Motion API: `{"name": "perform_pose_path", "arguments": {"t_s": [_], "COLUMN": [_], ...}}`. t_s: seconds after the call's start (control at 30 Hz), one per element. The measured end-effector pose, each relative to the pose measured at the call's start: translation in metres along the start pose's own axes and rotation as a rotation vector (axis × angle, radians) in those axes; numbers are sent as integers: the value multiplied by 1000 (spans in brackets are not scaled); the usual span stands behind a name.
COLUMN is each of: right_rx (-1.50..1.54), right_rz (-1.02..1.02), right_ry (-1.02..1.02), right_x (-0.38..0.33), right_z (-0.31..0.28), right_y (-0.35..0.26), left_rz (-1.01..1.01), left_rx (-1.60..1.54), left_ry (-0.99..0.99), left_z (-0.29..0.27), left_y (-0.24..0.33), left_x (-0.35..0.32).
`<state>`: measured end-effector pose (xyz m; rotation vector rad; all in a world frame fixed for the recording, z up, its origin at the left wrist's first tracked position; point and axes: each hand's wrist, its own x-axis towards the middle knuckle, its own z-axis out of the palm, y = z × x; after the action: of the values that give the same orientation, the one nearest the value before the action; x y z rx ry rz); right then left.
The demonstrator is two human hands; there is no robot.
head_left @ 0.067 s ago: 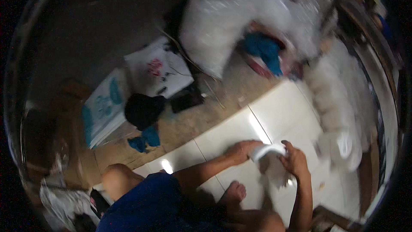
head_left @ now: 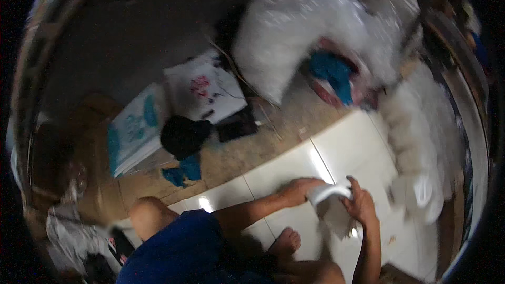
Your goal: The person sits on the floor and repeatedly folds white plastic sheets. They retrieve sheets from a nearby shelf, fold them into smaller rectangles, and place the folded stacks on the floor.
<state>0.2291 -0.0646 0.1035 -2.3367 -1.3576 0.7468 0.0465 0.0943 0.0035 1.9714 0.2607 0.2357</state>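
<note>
A white curved piece [head_left: 327, 191], arched like a band, is held above the pale tiled floor between my two hands. Its exact kind is too blurred to make out, and something greyish and see-through seems to hang below it. My left hand [head_left: 301, 191] grips its left end, with the fingertips partly hidden behind it. At the right end, my right hand [head_left: 362, 206] pinches it, the index finger curled up over the edge. My bare foot [head_left: 288, 241] rests on the tiles, nearer to me than the hands.
Large clear plastic bags [head_left: 273, 47] bulge at the back, beside a teal cloth [head_left: 332, 73]. Stacked white, cup-like items in plastic [head_left: 421, 142] line the right. On the brown ledge lie a black cap-like thing [head_left: 184, 137], a white sack [head_left: 202, 94] and a white-and-teal package [head_left: 135, 131].
The whole view has shifted slightly, so the bags and sacks sit a little lower and farther right. Both hands keep their hold on the white curved piece.
</note>
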Motion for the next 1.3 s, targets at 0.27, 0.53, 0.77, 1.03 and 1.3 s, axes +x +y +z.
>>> {"name": "perform_pose_path", "arguments": {"t_s": [0.27,0.53,0.77,1.03,1.3], "right_rx": [168,258,138,67,-406], "right_rz": [-502,-734,-784,-665,-1147], "right_ry": [-122,-85,-110,-193,186], "right_x": [64,75,56,-5,-109], "right_z": [-34,-57,-73,-115,-136], "right_y": [-73,-177,-246,-351,-499], "left_rz": [-65,64,-17,-32,21], "left_rx": [394,591,651,797,1025], "left_ry": [-134,206,203,130,346], "left_z": [-148,-224,-267,-316,-335], "left_y": [117,152,209,284,372], "left_x": [0,-77,-125,-185,-239]}}
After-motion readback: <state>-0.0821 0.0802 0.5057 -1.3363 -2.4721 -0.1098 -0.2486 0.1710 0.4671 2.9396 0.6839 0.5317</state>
